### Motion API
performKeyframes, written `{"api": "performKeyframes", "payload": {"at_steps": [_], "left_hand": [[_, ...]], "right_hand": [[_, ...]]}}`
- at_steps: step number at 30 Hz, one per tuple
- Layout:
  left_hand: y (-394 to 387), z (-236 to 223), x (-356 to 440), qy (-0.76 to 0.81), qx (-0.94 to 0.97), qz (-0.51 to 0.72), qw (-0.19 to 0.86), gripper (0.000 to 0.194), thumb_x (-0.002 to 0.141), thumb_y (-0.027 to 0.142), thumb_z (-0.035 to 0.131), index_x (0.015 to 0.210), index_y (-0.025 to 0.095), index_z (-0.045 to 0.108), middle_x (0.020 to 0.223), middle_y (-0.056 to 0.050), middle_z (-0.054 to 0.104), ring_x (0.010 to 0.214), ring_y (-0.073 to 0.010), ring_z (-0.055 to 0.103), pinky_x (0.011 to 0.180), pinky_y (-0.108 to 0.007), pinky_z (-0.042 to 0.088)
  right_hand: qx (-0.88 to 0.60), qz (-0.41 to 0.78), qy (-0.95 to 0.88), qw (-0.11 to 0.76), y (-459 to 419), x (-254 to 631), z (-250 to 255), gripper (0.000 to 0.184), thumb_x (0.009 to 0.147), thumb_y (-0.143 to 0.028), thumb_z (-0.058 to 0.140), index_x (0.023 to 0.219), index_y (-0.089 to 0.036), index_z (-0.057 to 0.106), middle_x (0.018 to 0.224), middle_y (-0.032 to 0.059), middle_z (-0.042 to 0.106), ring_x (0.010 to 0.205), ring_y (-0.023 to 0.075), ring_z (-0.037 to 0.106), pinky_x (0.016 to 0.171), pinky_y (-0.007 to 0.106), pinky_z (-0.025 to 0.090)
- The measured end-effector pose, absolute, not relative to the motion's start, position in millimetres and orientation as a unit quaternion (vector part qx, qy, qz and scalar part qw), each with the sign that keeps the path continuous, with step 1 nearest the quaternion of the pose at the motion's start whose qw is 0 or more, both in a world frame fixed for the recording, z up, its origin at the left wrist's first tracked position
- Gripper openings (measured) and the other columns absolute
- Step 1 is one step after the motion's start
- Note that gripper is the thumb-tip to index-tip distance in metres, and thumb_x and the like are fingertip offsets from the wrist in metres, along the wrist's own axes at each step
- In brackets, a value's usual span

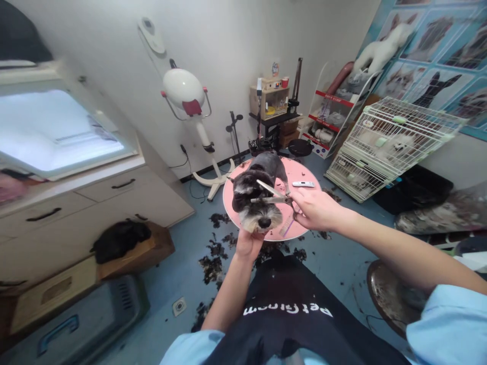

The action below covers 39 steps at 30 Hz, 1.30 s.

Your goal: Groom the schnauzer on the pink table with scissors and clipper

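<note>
A black and grey dog (253, 183) with a pale muzzle faces me on a round pink table (300, 171). Under its chin, my left hand (250, 244) cups the muzzle from below, its fingers mostly hidden by the fur. My right hand (312, 208) grips thinning scissors (277, 199) by the handles. Their blades are spread apart and lie across the front of the dog's head, above the nose; whether they touch fur I cannot tell. A metal comb (286, 227) lies on the table below my right hand, and a white clipper (303, 184) lies beyond it.
Dark hair clumps (211, 266) litter the blue floor around the table. A white stand dryer (184, 94) stands back left. Stacked wire cages (384, 142) holding white animals are at right, near a shelf rack (330, 119). A stool (380, 291) is close on my right.
</note>
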<state>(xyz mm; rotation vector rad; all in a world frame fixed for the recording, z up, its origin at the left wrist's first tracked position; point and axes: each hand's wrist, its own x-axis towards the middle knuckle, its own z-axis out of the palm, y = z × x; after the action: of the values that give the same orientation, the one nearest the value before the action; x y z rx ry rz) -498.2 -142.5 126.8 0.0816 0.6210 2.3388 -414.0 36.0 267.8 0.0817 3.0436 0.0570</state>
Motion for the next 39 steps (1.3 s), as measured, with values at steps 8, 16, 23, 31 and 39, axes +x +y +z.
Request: {"api": "performKeyframes", "payload": {"at_steps": [8, 16, 23, 31, 39], "left_hand": [[-142.3, 121.9, -496.7, 0.225, -0.003, 0.912, 0.342, 0.036, 0.054, 0.029, 0.092, 0.086, 0.021, 0.075, 0.092, -0.002, 0.077, 0.085, -0.0192, 0.071, 0.076, -0.029, 0.058], [-141.1, 123.2, -494.1, 0.237, 0.017, 0.912, 0.336, 0.029, 0.059, 0.028, 0.089, 0.083, 0.022, 0.075, 0.091, -0.001, 0.077, 0.085, -0.0178, 0.070, 0.077, -0.028, 0.057], [-139.1, 115.4, -493.2, 0.245, 0.047, 0.910, 0.331, 0.033, 0.058, 0.024, 0.089, 0.088, 0.020, 0.076, 0.084, -0.003, 0.076, 0.075, -0.0173, 0.068, 0.070, -0.028, 0.056], [-134.7, 123.2, -489.3, 0.248, 0.020, 0.911, 0.329, 0.039, 0.050, 0.029, 0.094, 0.082, 0.017, 0.074, 0.079, -0.003, 0.075, 0.072, -0.0168, 0.067, 0.069, -0.028, 0.056], [-126.2, 129.9, -482.9, 0.243, 0.012, 0.914, 0.325, 0.038, 0.051, 0.033, 0.094, 0.079, 0.017, 0.074, 0.074, -0.001, 0.073, 0.069, -0.0149, 0.067, 0.069, -0.027, 0.054]], "right_hand": [[0.032, 0.051, 0.997, 0.042, 38.4, -408.9, 271.5, 0.043, 0.086, -0.019, 0.051, 0.128, -0.013, 0.051, 0.116, 0.0179, 0.063, 0.094, 0.0273, 0.064, 0.071, 0.033, 0.046], [0.023, 0.085, 0.994, 0.067, 41.9, -406.1, 280.6, 0.043, 0.085, -0.016, 0.050, 0.127, -0.013, 0.054, 0.113, 0.0176, 0.064, 0.091, 0.0275, 0.064, 0.070, 0.035, 0.045], [0.012, 0.118, 0.992, 0.039, 38.5, -408.9, 289.9, 0.043, 0.086, -0.021, 0.053, 0.127, -0.008, 0.055, 0.113, 0.0202, 0.065, 0.092, 0.0289, 0.065, 0.075, 0.036, 0.046], [-0.009, 0.163, 0.985, 0.057, 33.2, -414.6, 310.8, 0.041, 0.086, -0.020, 0.051, 0.126, -0.009, 0.054, 0.107, 0.0182, 0.066, 0.085, 0.0270, 0.067, 0.067, 0.033, 0.045], [-0.012, 0.217, 0.971, 0.097, 26.1, -419.2, 336.1, 0.023, 0.087, -0.022, 0.051, 0.108, -0.012, 0.057, 0.100, 0.0161, 0.066, 0.083, 0.0248, 0.067, 0.060, 0.030, 0.039]]}}
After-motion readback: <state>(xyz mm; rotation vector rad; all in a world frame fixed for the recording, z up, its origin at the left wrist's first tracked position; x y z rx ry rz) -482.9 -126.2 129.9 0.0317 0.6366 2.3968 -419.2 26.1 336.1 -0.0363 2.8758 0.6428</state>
